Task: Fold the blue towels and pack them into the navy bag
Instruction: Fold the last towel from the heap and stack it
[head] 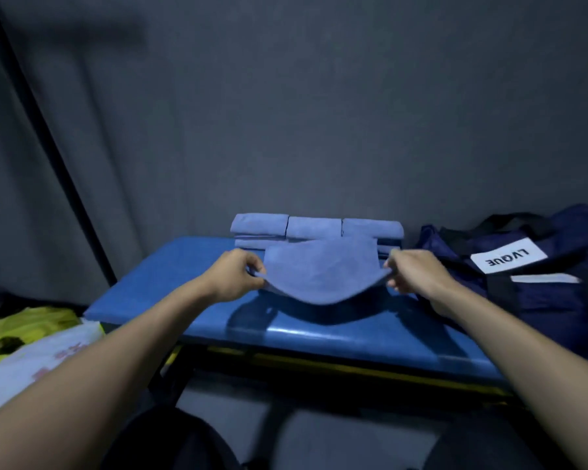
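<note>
While the person stands at the blue tabletop (170, 283), both hands hold one blue towel (319, 273) stretched between them, lifted just clear of the surface so that its near edge sags in a soft curve and casts a shadow below. The left hand (235, 279) pinches the towel's left edge between thumb and curled fingers; the right hand (411, 271) does the same at the right edge, fingers closed round the cloth. From the way it droops in the middle, the towel looks light, limp and thin, with no stiffness of its own, so it will go wherever the corners lead and will crease wherever it is laid. It does not look slippery or fragile; a pinch at the edges seems enough to hold it, and the corners look like the best place to grip, since a hold in the middle would let both sides flop. Behind it, at the far edge of the tabletop against the wall, a row of folded towels (314, 227) sits stacked side by side, and these look compact enough to lift as small bundles. The navy bag (540, 290) lies just to the right, slumped and soft, its white label (508, 257) facing up; whether its mouth is open I cannot tell.
</note>
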